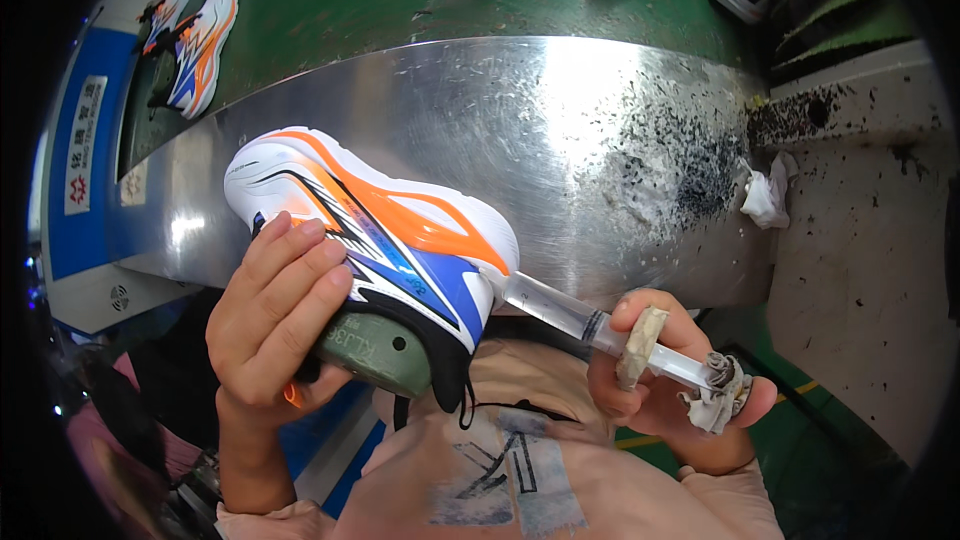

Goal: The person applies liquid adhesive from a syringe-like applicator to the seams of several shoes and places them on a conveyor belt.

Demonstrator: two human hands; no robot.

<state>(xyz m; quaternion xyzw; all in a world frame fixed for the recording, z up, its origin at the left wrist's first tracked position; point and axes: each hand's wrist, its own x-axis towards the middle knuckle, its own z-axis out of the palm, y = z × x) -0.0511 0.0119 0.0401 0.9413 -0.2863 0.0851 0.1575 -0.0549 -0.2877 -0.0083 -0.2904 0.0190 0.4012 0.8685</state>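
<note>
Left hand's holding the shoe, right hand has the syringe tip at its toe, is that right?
No: the head view shows the tip of the syringe at the heel of the shoe, not the toe. The left hand holds the shoe, the right hand the syringe.

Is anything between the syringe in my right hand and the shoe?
Nothing visible: the syringe in your right hand has its tip right by the heel of the shoe. I can't tell whether they touch.
</note>
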